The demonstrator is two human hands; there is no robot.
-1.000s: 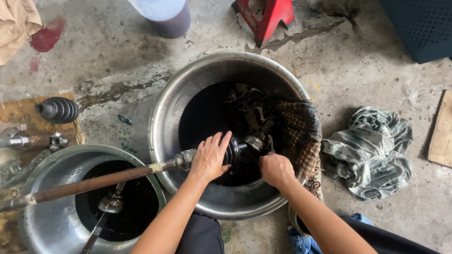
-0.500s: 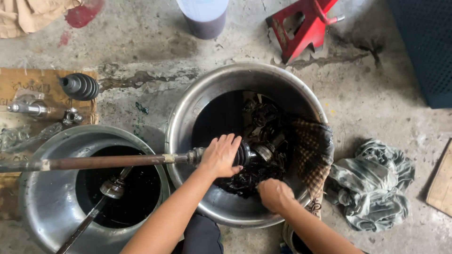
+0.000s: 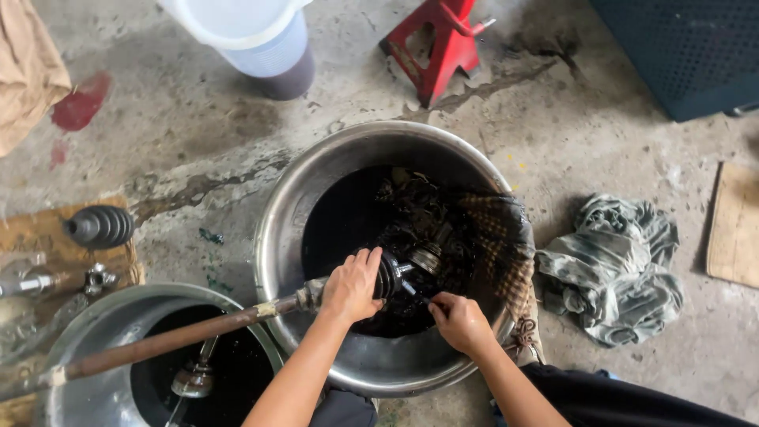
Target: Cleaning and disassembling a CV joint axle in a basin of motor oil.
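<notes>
Left hand: the left hand point(image 3: 352, 286) is clenched around the joint end of a long rusty metal axle shaft point(image 3: 170, 340), just where the black ribbed boot begins.
Right hand: the right hand point(image 3: 460, 323) is closed on a small thin tool; what it is I cannot tell. Its tip points to the joint.
Axle shaft: it lies slanted from the lower left, across a smaller steel basin point(image 3: 103, 324), and its joint end is inside the large round steel basin point(image 3: 316, 182).
Large basin: it stands on the concrete floor point(image 3: 198, 126), with black oily liquid and a dark checked cloth point(image 3: 498, 245) hanging over its right rim.
Nearby: a crumpled grey rag point(image 3: 613, 265) lies right of the basin, a red jack stand point(image 3: 443, 43) behind it, a black rubber boot point(image 3: 101, 227) at left.
</notes>
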